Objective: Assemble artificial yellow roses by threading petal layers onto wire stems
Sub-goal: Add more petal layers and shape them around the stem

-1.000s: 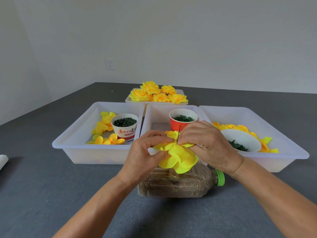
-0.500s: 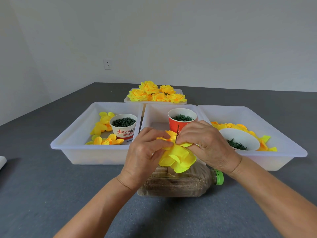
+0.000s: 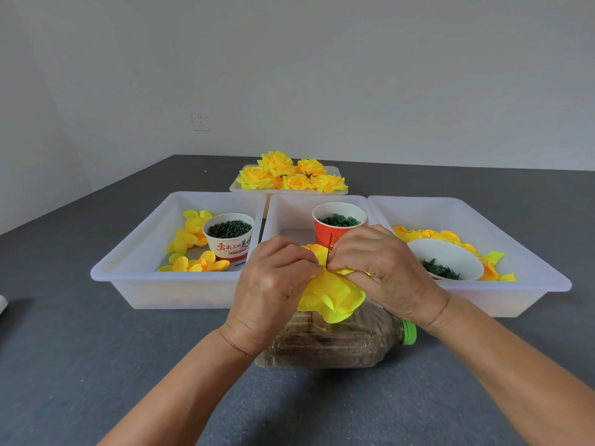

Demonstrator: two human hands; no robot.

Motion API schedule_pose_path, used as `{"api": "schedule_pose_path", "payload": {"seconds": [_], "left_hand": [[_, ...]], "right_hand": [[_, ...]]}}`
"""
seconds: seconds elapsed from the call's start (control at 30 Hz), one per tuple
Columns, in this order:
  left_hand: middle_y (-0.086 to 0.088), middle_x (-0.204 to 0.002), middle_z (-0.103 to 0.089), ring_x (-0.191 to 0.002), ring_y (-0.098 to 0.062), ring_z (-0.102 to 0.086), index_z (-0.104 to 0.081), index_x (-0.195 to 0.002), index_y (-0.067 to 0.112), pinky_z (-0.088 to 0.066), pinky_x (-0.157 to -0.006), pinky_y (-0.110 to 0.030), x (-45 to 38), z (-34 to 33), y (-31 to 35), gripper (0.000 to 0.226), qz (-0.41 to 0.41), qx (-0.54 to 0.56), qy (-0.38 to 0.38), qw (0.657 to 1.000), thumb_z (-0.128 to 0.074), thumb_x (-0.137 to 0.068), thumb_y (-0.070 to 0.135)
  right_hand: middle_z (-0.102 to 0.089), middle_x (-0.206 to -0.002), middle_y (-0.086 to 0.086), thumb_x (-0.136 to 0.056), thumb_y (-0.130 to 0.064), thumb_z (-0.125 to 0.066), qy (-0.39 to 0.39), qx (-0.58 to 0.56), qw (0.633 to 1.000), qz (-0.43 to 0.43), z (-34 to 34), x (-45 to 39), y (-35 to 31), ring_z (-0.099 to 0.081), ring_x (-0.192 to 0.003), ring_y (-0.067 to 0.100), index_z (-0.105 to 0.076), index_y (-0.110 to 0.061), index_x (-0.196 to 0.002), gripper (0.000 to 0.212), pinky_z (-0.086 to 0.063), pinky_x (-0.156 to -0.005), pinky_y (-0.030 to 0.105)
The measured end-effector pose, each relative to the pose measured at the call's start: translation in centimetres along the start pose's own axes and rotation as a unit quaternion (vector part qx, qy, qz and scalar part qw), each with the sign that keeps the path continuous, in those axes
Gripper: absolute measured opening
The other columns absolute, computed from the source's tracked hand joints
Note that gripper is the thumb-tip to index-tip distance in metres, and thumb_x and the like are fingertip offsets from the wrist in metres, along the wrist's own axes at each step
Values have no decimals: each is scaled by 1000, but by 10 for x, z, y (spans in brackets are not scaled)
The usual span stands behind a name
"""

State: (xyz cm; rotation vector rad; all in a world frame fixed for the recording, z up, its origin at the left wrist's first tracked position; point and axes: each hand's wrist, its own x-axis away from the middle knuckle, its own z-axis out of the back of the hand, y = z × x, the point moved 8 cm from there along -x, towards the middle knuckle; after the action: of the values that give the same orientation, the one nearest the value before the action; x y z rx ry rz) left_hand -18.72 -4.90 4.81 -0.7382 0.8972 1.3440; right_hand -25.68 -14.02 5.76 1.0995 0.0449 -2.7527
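Both the left hand [image 3: 273,284] and right hand [image 3: 380,268] pinched the bright yellow fabric petal layers [image 3: 331,297] around the thin dark wire stem [image 3: 329,251], apparently to seat them, above the sand-filled clear plastic bottle [image 3: 338,342] lying below.

Yellow petal layers [image 3: 331,297] on dark wire stem [image 3: 329,251], red cup [image 3: 335,228] of dark green rings, white red-lettered cup [image 3: 229,244], translucent white bins [image 3: 135,252], green-capped bottle [image 3: 408,331], grey table [image 3: 80,365], far yellow-orange roses [image 3: 283,173].
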Motion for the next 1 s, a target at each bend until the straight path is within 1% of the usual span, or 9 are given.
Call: {"api": "schedule_pose_path", "payload": {"seconds": [0.17, 0.3, 0.37, 0.5, 0.63, 0.8, 0.87, 1.0], "left_hand": [[-2, -82, -69, -76, -24, -60, -71, -72, 8, -43, -73, -30, -2, -4, 5, 19, -39, -51, -14, 998, -57, -86, 10], [-2, -83, -69, -82, -19, -53, -71, -73, 8, -40, -75, -29, -1, -5, 5, 18, -43, -63, -14, 997, -58, -85, 11], [-2, -82, -69, -82, -19, -52, -71, -73, 8, -40, -75, -29, -1, -4, 5, 19, -40, -58, -11, 997, -57, -85, 12], [-3, -81, -69, -77, -24, -60, -73, -79, 7, -42, -75, -30, 0, -2, 6, 23, -30, -58, -7, 998, -54, -89, 17], [-3, -81, -69, -76, -25, -61, -73, -79, 9, -44, -72, -33, -1, 0, 7, 36, -37, -52, 0, 998, -45, -95, 23], [-4, -82, -69, -76, -26, -61, -72, -76, 8, -43, -72, -32, 0, -4, 7, 21, -56, -74, -1, 996, -56, -88, 13], [-4, -83, -69, -78, -25, -60, -71, -75, 7, -43, -72, -32, 0, -5, 7, 22, -64, -79, 1, 995, -55, -89, 12], [-6, -81, -68, -82, -21, -52, -71, -72, 6, -41, -73, -31, 0, -5, 12, 27, -84, -96, 11, 992, -52, -91, 11]], "right_hand": [[-68, -77, 4, -75, -3, -66, -7, 17, 1000, 7, 1, -2, -3, -64, -79, 28, -71, -8, -74, 8, -50, -72, 41], [-68, -77, 5, -73, -3, -67, -6, 7, 1000, -2, 1, -2, -2, -65, -79, 27, -72, -8, -73, 7, -49, -73, 40], [-69, -77, 4, -73, -2, -67, 0, -9, 1000, -9, 1, -1, 0, -65, -78, 26, -72, -7, -74, 7, -48, -74, 38], [-70, -81, 3, -75, -3, -67, 13, -7, 1000, -16, 0, 1, 0, -65, -81, 25, -73, -7, -79, 8, -45, -77, 33], [-69, -80, 3, -74, 0, -68, 15, -8, 1000, -5, 1, 3, -3, -64, -81, 26, -72, -7, -77, 9, -46, -75, 35], [-67, -76, 3, -77, -1, -68, 9, 69, 996, 48, 2, -3, -13, -64, -76, 28, -71, -9, -72, 10, -48, -71, 37], [-66, -75, 3, -79, -2, -68, 14, 91, 994, 64, 3, -4, -16, -63, -75, 27, -70, -9, -70, 12, -49, -71, 38], [-66, -75, 4, -75, 1, -71, 29, 103, 991, 77, 4, -2, -20, -63, -75, 26, -68, -9, -66, 13, -49, -72, 36]]}}
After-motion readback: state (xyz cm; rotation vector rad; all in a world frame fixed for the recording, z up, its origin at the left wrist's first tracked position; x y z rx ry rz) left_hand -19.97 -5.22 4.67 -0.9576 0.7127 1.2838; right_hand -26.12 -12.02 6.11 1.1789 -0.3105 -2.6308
